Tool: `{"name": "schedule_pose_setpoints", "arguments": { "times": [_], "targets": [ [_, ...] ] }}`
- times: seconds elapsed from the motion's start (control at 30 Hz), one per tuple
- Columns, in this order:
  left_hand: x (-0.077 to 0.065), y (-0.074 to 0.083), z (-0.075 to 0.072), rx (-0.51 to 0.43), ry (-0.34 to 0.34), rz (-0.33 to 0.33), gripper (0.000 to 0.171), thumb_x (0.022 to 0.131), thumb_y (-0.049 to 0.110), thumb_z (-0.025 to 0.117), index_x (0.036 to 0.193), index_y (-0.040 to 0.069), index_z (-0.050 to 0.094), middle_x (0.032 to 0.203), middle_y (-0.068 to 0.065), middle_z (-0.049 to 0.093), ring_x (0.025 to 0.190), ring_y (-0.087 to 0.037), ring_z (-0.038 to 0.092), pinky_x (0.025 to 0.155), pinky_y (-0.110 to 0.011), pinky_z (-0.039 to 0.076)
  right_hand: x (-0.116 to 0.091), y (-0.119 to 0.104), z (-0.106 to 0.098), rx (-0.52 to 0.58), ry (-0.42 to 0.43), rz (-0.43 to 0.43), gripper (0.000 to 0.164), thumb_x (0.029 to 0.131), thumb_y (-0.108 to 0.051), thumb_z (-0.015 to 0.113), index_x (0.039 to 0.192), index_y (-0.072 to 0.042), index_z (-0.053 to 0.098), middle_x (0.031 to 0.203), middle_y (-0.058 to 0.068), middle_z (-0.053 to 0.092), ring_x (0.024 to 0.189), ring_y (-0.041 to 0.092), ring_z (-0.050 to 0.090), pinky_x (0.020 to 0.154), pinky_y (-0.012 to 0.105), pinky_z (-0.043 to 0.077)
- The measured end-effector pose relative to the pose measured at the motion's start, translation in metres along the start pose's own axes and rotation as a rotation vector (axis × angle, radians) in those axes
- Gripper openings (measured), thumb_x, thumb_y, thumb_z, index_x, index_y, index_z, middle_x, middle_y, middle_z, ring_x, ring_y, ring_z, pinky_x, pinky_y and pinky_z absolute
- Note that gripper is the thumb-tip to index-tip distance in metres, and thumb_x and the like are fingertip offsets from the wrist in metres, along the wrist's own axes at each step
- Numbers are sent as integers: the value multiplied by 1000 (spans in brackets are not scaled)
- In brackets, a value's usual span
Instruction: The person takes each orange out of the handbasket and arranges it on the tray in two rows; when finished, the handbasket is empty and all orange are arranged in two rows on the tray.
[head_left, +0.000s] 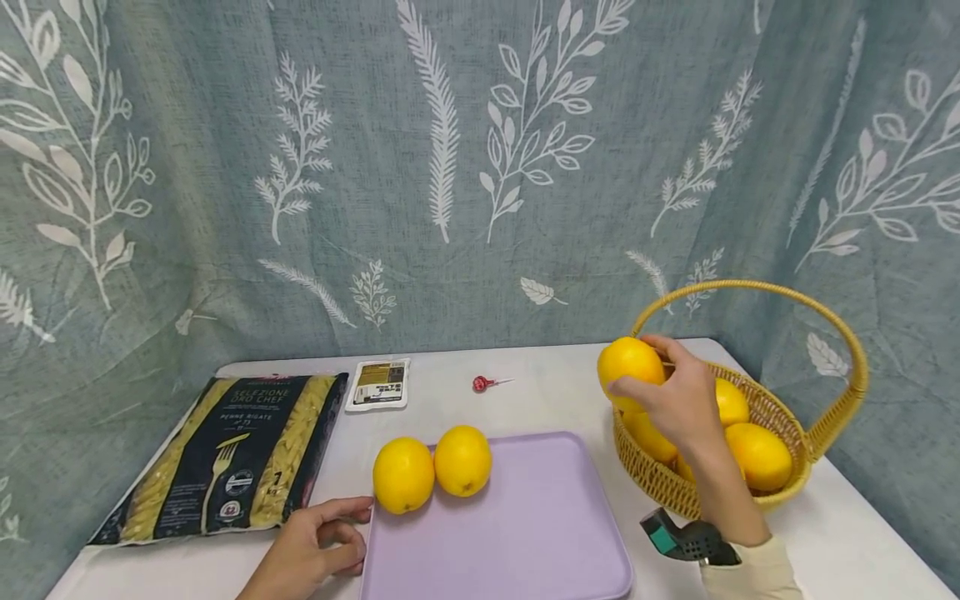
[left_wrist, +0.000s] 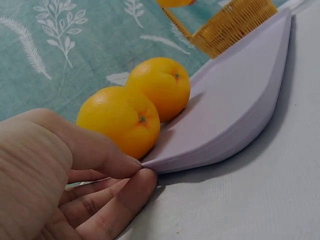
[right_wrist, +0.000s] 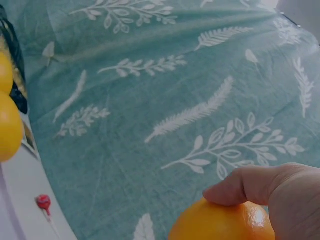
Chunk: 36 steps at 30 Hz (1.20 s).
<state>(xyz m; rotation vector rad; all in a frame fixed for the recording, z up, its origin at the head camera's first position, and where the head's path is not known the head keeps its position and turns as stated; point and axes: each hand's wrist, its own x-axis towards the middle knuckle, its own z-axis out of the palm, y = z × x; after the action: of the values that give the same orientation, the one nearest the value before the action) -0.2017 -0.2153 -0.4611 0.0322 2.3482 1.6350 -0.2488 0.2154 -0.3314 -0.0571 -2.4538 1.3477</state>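
Observation:
My right hand point(head_left: 678, 392) grips an orange point(head_left: 628, 367) above the near-left rim of a wicker basket point(head_left: 660, 492). In the right wrist view the thumb lies over the top of that orange point(right_wrist: 220, 222); the other fingers are out of sight there. Several more oranges lie inside the basket. My left hand point(head_left: 318, 546) pinches the left edge of a lilac tray point(head_left: 517, 533) between thumb and finger, as the left wrist view shows at the tray's rim point(left_wrist: 200, 160). Two oranges, one at the tray's far-left corner point(head_left: 403, 475) and another point(head_left: 462, 461) beside it, touch each other.
A bag of penne pasta point(head_left: 240, 454) lies at the left of the white table. Behind the tray are a small flat packet point(head_left: 378, 384) and a red lollipop point(head_left: 483, 383). The basket's tall handle point(head_left: 825, 312) arches over it. A patterned curtain point(head_left: 420, 167) hangs behind.

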Motion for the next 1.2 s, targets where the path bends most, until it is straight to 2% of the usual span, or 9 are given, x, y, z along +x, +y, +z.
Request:
{"name": "schedule_pose_setpoints", "arguments": {
  "times": [0.2, 0.37, 0.5, 0.63, 0.8, 1.0, 1.2],
  "targets": [
    [-3, -2, -7, 52, -121, 64, 62, 85, 5, 72, 141, -10, 50, 108, -10, 67, 96, -24, 62, 85, -28, 56, -2, -1, 15, -8, -56, 13, 74, 81, -29, 80, 146, -8, 51, 137, 17, 57, 107, 34, 59, 87, 42, 52],
    [-2, -4, -8, 45, -148, 97, 63, 87, 7, 72, 143, -10, 48, 102, -9, 66, 94, -25, 63, 86, -27, 55, -4, -3, 32, -10, -97, 3, 73, 79, -30, 81, 143, -9, 54, 135, 18, 59, 105, 33, 61, 84, 40, 54],
    [-2, -6, -8, 55, -141, 124, 63, 87, 6, 72, 143, -10, 48, 104, -10, 65, 97, -24, 62, 92, -29, 53, -6, -3, 48, 20, -133, -13, 72, 76, -28, 83, 140, -8, 58, 130, 18, 61, 102, 32, 62, 81, 38, 55],
    [-3, -7, -8, 23, -138, 140, 62, 87, 4, 71, 142, -11, 48, 104, -11, 64, 99, -26, 62, 89, -28, 55, -8, 1, 66, 19, -165, -19, 70, 73, -27, 83, 137, -7, 60, 126, 17, 63, 100, 30, 63, 79, 37, 56],
    [-3, -8, -7, -3, -125, 138, 62, 85, 1, 71, 141, -13, 49, 108, -13, 63, 101, -27, 62, 83, -27, 58, -11, 4, 83, -28, -205, -17, 71, 73, -28, 82, 136, -6, 60, 121, 16, 66, 97, 28, 63, 77, 37, 56],
    [-1, -7, -7, 4, -109, 120, 61, 85, 0, 71, 141, -12, 49, 119, -15, 61, 102, -27, 61, 83, -26, 57, -16, 6, 96, -108, -233, -13, 69, 71, -31, 84, 131, -4, 63, 117, 16, 68, 95, 26, 63, 78, 39, 55],
    [-4, -4, -5, 38, -87, 124, 61, 84, 1, 71, 140, -12, 50, 119, -16, 60, 96, -25, 62, 86, -25, 55, -21, 10, 112, -162, -273, 30, 66, 71, -36, 83, 126, -4, 65, 110, 14, 68, 93, 26, 61, 78, 41, 54]
  ]
}}
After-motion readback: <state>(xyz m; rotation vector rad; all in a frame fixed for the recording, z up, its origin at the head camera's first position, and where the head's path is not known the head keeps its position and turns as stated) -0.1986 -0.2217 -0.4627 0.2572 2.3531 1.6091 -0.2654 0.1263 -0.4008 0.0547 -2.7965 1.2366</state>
